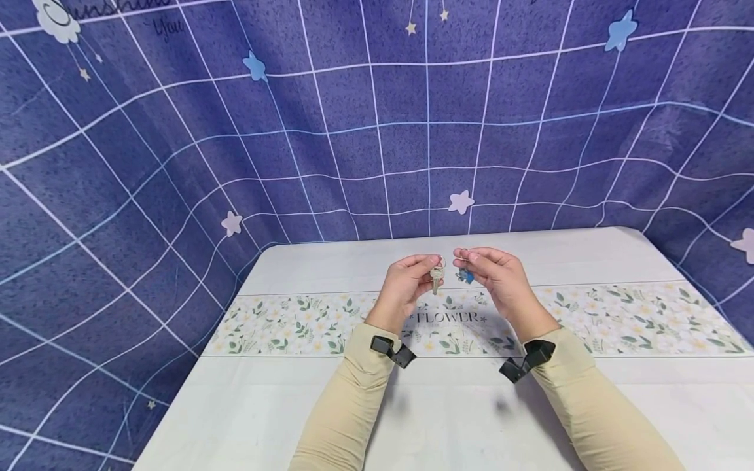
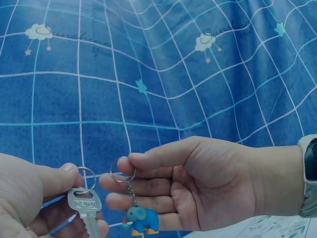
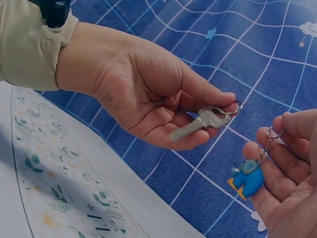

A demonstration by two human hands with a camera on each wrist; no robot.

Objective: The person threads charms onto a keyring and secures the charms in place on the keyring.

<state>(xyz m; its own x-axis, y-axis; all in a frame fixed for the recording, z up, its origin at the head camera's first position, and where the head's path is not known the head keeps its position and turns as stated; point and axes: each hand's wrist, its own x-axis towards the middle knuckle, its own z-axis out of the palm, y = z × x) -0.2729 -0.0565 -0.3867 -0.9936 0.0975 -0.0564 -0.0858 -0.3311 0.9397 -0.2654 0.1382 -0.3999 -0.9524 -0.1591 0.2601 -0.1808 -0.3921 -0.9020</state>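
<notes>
Between thumb and forefinger my left hand (image 1: 408,282) pinches a thin metal ring (image 2: 87,179), from which a silver key (image 2: 85,206) hangs. My right hand (image 1: 496,275) pinches a separate key ring (image 2: 122,169) the same way. A short chain runs down from that ring to a blue elephant charm (image 3: 249,177) with yellow feet, dangling in front of the right fingers. Both hands are raised over the table, close together with a small gap between the two rings.
A white table (image 1: 283,405) carries a floral strip (image 1: 294,324) with the word FLOWER across it. Behind and to the left hangs a blue curtain (image 1: 353,144) with a white grid and stars. Each wrist wears a black camera strap (image 1: 393,350).
</notes>
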